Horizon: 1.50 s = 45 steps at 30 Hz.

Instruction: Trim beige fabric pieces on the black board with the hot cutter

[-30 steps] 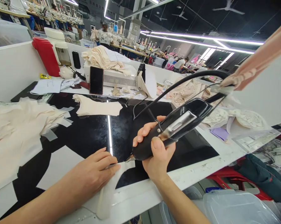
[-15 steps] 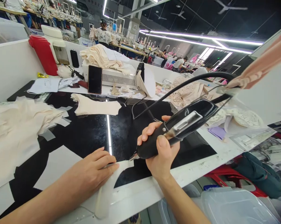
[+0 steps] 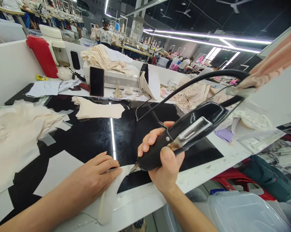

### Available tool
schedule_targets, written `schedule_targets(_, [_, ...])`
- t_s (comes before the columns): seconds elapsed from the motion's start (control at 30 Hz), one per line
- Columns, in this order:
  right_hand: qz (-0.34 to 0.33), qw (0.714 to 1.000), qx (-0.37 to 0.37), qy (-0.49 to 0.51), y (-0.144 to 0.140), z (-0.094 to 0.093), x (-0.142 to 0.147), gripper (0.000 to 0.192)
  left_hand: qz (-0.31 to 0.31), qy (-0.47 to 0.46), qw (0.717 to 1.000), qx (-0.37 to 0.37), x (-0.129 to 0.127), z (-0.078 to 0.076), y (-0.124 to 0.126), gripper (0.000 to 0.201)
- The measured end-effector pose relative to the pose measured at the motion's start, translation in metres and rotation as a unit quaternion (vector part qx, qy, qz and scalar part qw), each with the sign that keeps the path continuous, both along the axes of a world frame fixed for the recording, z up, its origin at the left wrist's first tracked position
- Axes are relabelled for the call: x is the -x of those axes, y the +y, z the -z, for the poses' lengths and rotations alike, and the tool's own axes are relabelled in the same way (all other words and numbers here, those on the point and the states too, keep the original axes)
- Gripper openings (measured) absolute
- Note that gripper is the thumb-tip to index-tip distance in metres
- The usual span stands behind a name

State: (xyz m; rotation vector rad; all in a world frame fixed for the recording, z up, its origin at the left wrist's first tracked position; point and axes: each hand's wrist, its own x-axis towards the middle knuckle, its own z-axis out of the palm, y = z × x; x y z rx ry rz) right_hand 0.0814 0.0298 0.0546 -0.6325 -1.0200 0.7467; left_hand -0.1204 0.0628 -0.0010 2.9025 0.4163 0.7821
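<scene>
My right hand [image 3: 161,158] grips a black corded hand tool [image 3: 184,133] with a metal tip pointing down-left onto the black glossy tabletop [image 3: 92,135]. Its thick cable [image 3: 196,80] arcs up to the right. My left hand [image 3: 97,175] lies flat, fingers pressing a pale strip of fabric [image 3: 109,196] that runs from the tool tip to the table's front edge. The tip sits just right of my left fingertips, touching the strip's upper end.
Heaps of cream fabric [image 3: 17,129] cover the left; a folded piece [image 3: 97,109] lies mid-table. A phone [image 3: 96,81] leans on a white machine [image 3: 121,79], a red jug [image 3: 42,56] stands behind. Lace pieces [image 3: 252,120] lie right. Clear plastic bins [image 3: 242,212] sit below. People work far back.
The tool and my right hand shifted slightly left and down, bringing the tip closer to my left fingertips. My left hand stays pressed on the strip.
</scene>
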Motion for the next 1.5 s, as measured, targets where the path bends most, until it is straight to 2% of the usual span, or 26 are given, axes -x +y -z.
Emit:
schedule_targets(0.17, [0.002, 1.000, -0.002, -0.008, 0.000, 0.006, 0.003, 0.039, 0.000, 0.000, 1.000, -0.005, -0.001, 0.001, 0.001, 0.031])
schedule_targets(0.47, [0.031, 0.999, -0.008, 0.018, 0.001, -0.004, -0.007, 0.036, 0.002, -0.007, 1.000, 0.009, 0.000, -0.002, 0.000, 0.031])
schedule_targets(0.73, [0.021, 1.000, -0.012, 0.008, 0.001, 0.002, -0.008, 0.036, 0.000, -0.002, 1.000, 0.016, -0.001, -0.005, -0.001, 0.031])
schedule_targets(0.97, [0.004, 1.000, -0.024, 0.005, -0.001, 0.004, -0.010, 0.034, -0.007, 0.023, 1.000, 0.003, 0.003, 0.003, 0.000, 0.031])
schedule_targets(1.13, [0.012, 1.000, -0.021, 0.006, -0.004, 0.005, -0.008, 0.037, -0.061, 0.054, 0.997, -0.012, 0.012, -0.004, -0.016, 0.058])
schedule_targets(1.3, [0.020, 1.000, -0.014, -0.006, -0.014, 0.006, -0.006, 0.038, -0.105, 0.083, 0.990, 0.049, 0.015, -0.012, -0.037, 0.064])
schedule_targets(1.5, [0.026, 1.000, -0.011, -0.002, -0.023, 0.006, -0.002, 0.039, -0.126, 0.131, 0.980, 0.079, 0.009, -0.006, -0.032, 0.079])
